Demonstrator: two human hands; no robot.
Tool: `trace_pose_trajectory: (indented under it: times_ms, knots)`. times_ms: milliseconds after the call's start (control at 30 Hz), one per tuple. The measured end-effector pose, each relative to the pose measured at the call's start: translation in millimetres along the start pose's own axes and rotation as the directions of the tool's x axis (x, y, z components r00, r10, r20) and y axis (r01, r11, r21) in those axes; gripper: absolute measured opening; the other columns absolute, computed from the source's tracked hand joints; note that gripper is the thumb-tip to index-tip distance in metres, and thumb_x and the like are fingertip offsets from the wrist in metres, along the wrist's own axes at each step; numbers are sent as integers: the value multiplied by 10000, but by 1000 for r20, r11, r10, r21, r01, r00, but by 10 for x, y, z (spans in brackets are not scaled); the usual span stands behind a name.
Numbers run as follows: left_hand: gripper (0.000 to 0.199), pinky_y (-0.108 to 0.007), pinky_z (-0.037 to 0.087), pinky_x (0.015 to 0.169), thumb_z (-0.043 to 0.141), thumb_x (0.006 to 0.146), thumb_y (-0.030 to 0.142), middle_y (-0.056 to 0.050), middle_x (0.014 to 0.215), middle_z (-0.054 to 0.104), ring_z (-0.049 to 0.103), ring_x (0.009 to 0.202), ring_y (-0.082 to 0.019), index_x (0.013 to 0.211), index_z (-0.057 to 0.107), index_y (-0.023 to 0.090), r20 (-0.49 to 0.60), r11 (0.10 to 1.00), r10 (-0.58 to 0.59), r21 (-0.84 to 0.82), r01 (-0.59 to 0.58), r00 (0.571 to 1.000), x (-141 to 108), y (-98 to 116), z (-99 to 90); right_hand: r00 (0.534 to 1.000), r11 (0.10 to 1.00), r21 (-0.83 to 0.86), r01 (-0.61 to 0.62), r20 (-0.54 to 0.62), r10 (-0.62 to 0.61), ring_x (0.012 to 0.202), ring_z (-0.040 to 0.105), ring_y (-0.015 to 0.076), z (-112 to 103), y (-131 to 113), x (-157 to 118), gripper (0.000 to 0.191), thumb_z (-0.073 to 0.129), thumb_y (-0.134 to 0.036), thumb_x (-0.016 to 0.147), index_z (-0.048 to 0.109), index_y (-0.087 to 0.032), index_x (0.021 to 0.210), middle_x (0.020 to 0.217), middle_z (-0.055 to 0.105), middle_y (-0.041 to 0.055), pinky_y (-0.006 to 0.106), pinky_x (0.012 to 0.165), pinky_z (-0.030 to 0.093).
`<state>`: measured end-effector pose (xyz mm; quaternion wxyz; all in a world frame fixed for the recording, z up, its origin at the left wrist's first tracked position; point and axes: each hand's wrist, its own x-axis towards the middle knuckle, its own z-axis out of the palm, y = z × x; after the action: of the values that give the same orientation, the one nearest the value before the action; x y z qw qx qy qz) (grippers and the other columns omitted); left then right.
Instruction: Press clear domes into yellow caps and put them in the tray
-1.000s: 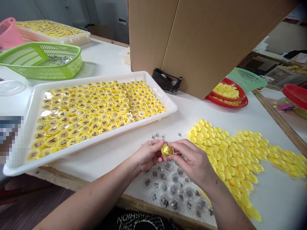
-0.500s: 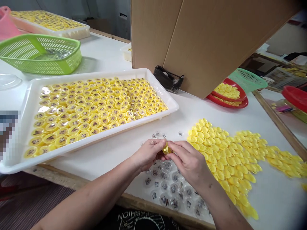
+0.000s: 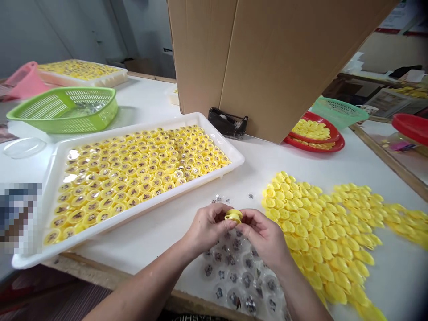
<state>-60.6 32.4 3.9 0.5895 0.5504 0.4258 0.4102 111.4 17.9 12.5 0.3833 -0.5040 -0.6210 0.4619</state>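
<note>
One small, round yellow plastic piece (image 3: 233, 214), five o'clock from centre: left hand (image 3: 207, 226) and right hand (image 3: 264, 232), nearly closed, pinch it, apparently for steadiness! Printed clear-plastic discs (image 3: 247, 280) at its six, yellow plastic discs (image 3: 323, 240) toward four, seemingly within reach.

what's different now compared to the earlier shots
The yellow piece has been turned: its two round ends, roughly side by side a second ago, now sit one above the other. The left hand's thumb went from its upper edge to its front. The camera's view has shifted too. Unchanged: the right hand also holds the piece; the white tray and green basket stay put.
</note>
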Motion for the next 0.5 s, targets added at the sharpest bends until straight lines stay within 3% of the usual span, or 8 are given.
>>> trace_pose_trajectory:
  times_ms: [167, 333, 400, 500]
  knots:
    - [170, -248, 395, 588, 643, 759, 311, -54, 765, 651, 561, 681, -165, 841, 662, 163, -49, 955, 10, 298, 5, 999, -47, 132, 37, 1000, 997, 76, 3, -2, -3, 749, 624, 167, 33, -5, -28, 172, 606, -321, 821, 627, -174, 908, 825, 665, 49, 269, 678, 537]
    - [210, -235, 409, 574, 644, 745, 279, -49, 763, 658, 564, 659, -154, 922, 655, 166, -58, 960, -47, 273, 61, 997, -34, 299, 20, 998, 981, 189, -48, -22, 53, 823, 674, 202, 23, -16, -20, 269, 663, -332, 772, 643, -188, 999, 906, 710, 74, 284, 718, 568]
    - [288, -227, 418, 569, 649, 739, 293, -49, 793, 660, 570, 656, -146, 996, 626, 166, -92, 952, -18, 304, 45, 996, 71, 424, -166, 994, 969, 245, -45, -84, 67, 906, 672, 215, 21, -2, -24, 361, 664, -342, 769, 614, -206, 1100, 1003, 705, 90, 297, 766, 566]
    - [310, -216, 415, 559, 655, 731, 374, -38, 800, 658, 569, 653, -134, 972, 629, 181, -186, 875, 107, 484, -4, 977, 396, 675, -715, 981, 964, 258, -66, -162, 110, 927, 671, 210, 6, 51, -31, 386, 673, -365, 757, 618, -209, 1106, 1028, 704, 96, 274, 776, 565]
